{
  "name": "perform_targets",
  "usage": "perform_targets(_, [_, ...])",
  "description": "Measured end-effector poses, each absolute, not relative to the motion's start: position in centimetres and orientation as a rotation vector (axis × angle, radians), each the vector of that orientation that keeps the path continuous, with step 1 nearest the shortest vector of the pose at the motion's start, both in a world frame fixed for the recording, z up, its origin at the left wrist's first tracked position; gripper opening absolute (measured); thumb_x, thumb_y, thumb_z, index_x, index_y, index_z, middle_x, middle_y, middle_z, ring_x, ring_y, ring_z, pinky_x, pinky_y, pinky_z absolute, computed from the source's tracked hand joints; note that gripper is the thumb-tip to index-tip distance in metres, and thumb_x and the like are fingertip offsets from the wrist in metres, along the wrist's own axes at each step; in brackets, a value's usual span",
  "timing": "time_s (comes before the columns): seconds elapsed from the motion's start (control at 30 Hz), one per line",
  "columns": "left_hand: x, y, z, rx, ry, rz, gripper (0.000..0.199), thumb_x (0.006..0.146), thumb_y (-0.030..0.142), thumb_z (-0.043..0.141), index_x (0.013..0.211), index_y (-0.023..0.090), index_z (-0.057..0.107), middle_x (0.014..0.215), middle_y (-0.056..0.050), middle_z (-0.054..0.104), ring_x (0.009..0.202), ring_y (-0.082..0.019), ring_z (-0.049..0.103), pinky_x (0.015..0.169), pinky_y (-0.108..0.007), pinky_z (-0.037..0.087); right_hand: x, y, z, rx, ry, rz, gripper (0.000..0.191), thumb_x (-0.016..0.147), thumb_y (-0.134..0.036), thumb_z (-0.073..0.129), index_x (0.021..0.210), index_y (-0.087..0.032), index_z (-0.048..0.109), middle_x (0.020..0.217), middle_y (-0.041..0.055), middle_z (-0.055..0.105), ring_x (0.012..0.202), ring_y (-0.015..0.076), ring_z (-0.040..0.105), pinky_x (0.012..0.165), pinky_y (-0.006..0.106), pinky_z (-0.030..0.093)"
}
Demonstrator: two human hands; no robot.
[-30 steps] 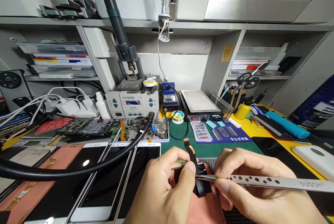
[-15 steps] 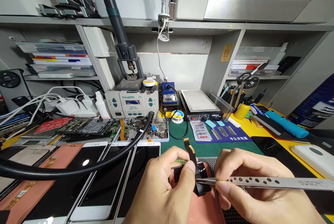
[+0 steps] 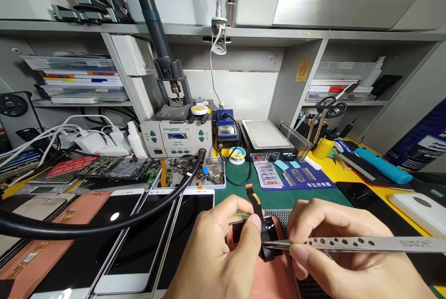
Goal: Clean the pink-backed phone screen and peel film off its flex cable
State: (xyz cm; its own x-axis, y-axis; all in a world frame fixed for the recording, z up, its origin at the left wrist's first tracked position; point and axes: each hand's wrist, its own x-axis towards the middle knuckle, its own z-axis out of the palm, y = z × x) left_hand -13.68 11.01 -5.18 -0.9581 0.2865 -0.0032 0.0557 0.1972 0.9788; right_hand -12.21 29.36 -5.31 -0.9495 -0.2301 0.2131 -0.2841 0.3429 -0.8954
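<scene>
The person's left hand [image 3: 221, 255] has thumb and bent forefinger pinched on a dark flex cable [image 3: 257, 206], though what its lower fingers grasp cannot be told. The cable rises from the black upper part of a salmon-backed display panel [image 3: 271, 280], which lies low in the view between the two hands, over a perforated black mat [image 3: 315, 287]. The right hand [image 3: 346, 220] grasps steel tweezers [image 3: 343, 243] between thumb and fingers, their points at the cable's folded base. The cable looks nearly weightless and limp, easily creased or torn; its flat body is the safer hold, clear of the gold-coloured end contacts. The panel should be light, fairly stiff and brittle under bending, perhaps slick on its smooth face, so it is best steadied by opposite edges. The tweezers seem rigid, with fine points that could nick the film.
</scene>
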Motion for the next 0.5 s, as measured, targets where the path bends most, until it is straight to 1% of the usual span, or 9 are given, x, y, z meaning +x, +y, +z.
perform_targets(0.13, [-13.71,11.0,-5.27,0.342,2.288,1.852,0.025,0.09,0.039,0.049,0.075,0.02,0.054,0.054,0.007,0.041,0.048,-0.01,0.033,0.044,-0.024,0.022,-12.08,29.42,-5.47,0.479,-2.529,1.718,0.016,0.08,-0.019,0.066,0.066,-0.022,0.06,0.057,-0.0017,0.065,0.048,0.0125,0.059,0.045,0.02,0.05])
perform_targets(0.3, [-13.55,10.98,-5.33,0.329,2.285,1.856,0.024,0.09,0.04,0.049,0.075,0.021,0.052,0.054,0.007,0.041,0.048,-0.01,0.033,0.044,-0.024,0.021,-12.18,29.37,-5.45,0.491,-2.52,1.708,0.016,0.078,-0.017,0.067,0.065,-0.022,0.06,0.056,-0.0027,0.066,0.047,0.011,0.06,0.045,0.017,0.051])
perform_targets(0.43, [-13.43,10.89,-5.36,0.318,2.281,1.84,0.025,0.09,0.042,0.049,0.076,0.021,0.051,0.056,0.005,0.044,0.049,-0.011,0.035,0.045,-0.025,0.022,-12.31,29.33,-5.26,0.49,-2.514,1.685,0.016,0.078,-0.016,0.066,0.065,-0.022,0.06,0.057,-0.0031,0.066,0.048,0.0105,0.06,0.045,0.016,0.051])
perform_targets(0.5, [-13.47,10.9,-5.33,0.324,2.292,1.836,0.025,0.09,0.042,0.048,0.075,0.021,0.051,0.054,0.006,0.043,0.049,-0.011,0.035,0.046,-0.025,0.021,-12.31,29.34,-5.15,0.5,-2.508,1.69,0.016,0.078,-0.015,0.066,0.065,-0.022,0.06,0.057,-0.0031,0.066,0.048,0.0107,0.061,0.045,0.016,0.052])
